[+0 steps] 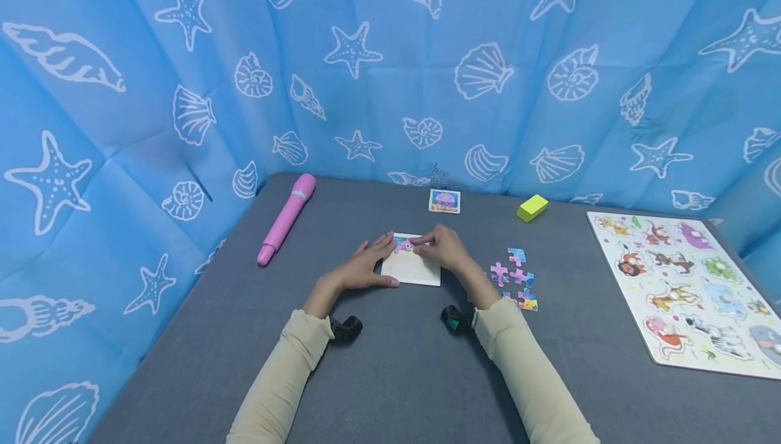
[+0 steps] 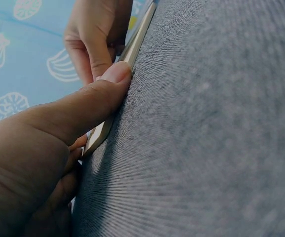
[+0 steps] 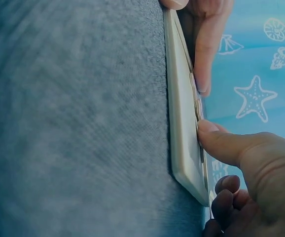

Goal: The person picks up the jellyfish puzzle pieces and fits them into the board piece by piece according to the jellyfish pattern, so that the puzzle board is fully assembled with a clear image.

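Observation:
A small pale wooden puzzle tray point(image 1: 410, 271) lies flat on the grey table, with colourful pieces along its far edge. My left hand point(image 1: 361, 269) holds the tray's left side, thumb at the near edge and fingers reaching the far left corner. In the left wrist view, that thumb point(image 2: 98, 96) lies along the tray's rim. My right hand point(image 1: 450, 253) pinches a pink and blue puzzle piece point(image 1: 404, 246) at the tray's far part; fingers partly hide it. Several loose jigsaw pieces point(image 1: 520, 276) lie to the right, some behind the right wrist.
A small jellyfish picture card point(image 1: 444, 201) lies beyond the tray, and a yellow block point(image 1: 532, 208) sits at the back right. At left lies a pink wand-shaped thing point(image 1: 285, 222). A large animal puzzle board point(image 1: 665, 356) covers the right side. A blue curtain point(image 1: 378, 112) hangs behind.

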Action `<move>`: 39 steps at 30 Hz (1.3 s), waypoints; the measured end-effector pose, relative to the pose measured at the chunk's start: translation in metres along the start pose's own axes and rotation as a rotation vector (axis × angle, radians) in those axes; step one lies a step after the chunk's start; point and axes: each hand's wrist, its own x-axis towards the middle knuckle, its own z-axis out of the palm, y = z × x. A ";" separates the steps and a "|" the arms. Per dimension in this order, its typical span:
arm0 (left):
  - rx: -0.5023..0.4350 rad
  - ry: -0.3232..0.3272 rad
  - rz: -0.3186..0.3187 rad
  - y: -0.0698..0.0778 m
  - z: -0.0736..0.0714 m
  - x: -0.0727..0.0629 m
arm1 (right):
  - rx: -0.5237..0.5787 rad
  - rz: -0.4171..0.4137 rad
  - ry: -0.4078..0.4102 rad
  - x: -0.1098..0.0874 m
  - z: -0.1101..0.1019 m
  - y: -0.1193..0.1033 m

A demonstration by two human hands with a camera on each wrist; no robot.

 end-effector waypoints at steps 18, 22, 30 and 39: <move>-0.010 0.000 0.005 0.000 -0.001 -0.001 | 0.003 -0.008 -0.027 0.000 -0.001 0.002; -0.005 -0.003 0.003 0.001 -0.001 -0.001 | -0.028 0.004 -0.025 0.000 -0.002 0.000; -0.005 -0.006 0.006 0.000 -0.001 0.000 | -0.035 0.028 -0.043 0.002 -0.003 -0.001; -0.007 -0.010 0.015 0.000 -0.001 -0.001 | -0.065 0.078 -0.047 0.002 -0.001 -0.001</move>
